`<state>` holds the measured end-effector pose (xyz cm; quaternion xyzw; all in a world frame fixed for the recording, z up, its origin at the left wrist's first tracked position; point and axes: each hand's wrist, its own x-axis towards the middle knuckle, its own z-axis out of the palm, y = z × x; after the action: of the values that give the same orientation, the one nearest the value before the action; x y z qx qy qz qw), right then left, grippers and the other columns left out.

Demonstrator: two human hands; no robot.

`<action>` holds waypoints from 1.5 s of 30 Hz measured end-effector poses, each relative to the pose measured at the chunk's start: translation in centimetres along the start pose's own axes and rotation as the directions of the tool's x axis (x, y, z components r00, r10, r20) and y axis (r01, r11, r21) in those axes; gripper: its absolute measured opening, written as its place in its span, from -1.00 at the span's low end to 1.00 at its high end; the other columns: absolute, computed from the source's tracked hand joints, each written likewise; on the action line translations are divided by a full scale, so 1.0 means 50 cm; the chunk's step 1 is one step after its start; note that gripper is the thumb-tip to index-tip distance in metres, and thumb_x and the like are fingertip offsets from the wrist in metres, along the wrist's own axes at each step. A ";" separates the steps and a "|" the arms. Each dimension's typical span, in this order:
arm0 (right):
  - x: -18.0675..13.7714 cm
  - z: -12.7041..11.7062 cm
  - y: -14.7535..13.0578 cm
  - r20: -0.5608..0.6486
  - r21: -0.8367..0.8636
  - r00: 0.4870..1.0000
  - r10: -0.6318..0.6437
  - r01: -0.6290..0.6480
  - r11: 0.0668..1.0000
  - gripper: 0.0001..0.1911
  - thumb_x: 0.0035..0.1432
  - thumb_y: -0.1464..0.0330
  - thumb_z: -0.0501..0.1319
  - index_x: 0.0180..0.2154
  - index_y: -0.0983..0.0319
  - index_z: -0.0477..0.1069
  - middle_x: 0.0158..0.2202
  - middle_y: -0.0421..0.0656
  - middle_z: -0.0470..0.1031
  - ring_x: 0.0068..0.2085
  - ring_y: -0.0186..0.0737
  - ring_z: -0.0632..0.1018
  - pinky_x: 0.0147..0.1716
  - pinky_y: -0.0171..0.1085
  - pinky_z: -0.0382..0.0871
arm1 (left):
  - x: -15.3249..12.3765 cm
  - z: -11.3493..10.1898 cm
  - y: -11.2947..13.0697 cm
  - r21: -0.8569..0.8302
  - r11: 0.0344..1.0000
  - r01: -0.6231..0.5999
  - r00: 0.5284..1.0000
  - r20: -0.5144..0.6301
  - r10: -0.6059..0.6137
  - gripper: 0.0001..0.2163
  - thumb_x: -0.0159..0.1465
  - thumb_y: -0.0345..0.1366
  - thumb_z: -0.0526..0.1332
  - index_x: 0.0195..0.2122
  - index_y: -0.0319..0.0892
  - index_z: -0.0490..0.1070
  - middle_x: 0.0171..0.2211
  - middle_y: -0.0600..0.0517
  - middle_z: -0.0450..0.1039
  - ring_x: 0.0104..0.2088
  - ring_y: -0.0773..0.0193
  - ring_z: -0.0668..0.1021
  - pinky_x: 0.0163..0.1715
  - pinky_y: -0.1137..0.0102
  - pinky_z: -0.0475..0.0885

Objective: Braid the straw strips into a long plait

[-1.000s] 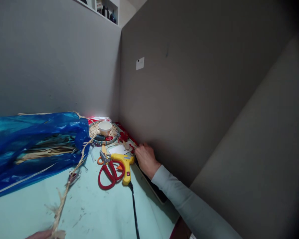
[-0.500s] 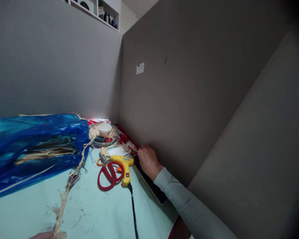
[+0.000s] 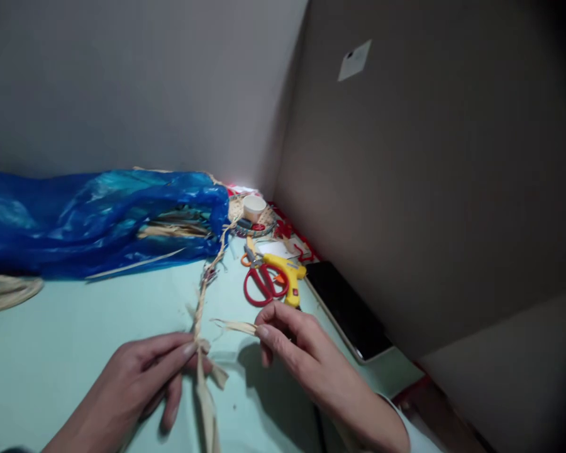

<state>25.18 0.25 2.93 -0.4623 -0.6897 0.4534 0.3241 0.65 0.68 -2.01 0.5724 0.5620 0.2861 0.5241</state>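
Observation:
A twisted straw-coloured cord [image 3: 200, 306] runs from beside the blue bag down to my left hand [image 3: 144, 374], which pinches it between thumb and forefinger. Below the pinch, loose flat strands [image 3: 207, 409] of the cord hang toward the bottom edge. My right hand [image 3: 302, 352] is closed on a short dry fibre strip [image 3: 239, 326], its frayed tip pointing left at the cord. The strip and the cord are apart. Just beyond my right hand lie red-handled scissors [image 3: 259, 286] and a yellow glue gun [image 3: 290, 277].
A blue plastic bag [image 3: 99, 220] with dry fibres inside lies along the wall. A dark-screened tablet [image 3: 349, 308] rests by the right wall. At the back corner, a white cup [image 3: 254, 207] stands on a woven mat [image 3: 236, 206]. More fibre [image 3: 9, 292] lies at the left.
My right hand has come back from the tablet by the wall and now holds a fibre strip near the cord. My left hand has come further into view. The camera view has shifted.

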 end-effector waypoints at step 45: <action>-0.019 0.102 0.019 -0.098 -0.238 0.980 -0.171 0.144 0.961 -0.86 0.31 0.47 0.09 -0.29 0.14 0.31 0.17 0.07 0.48 0.43 -0.03 0.17 0.25 0.10 0.25 | -0.018 0.001 0.042 -0.160 0.980 0.116 0.992 0.072 -0.105 -0.65 0.28 -0.02 0.24 -0.18 -0.24 0.58 -0.72 0.05 0.52 -0.68 0.41 0.07 -0.63 0.41 -0.08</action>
<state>21.43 -2.14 0.12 -0.4662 -0.7518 0.3153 0.3437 1.25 0.21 0.17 0.5039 0.5507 0.2837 0.6019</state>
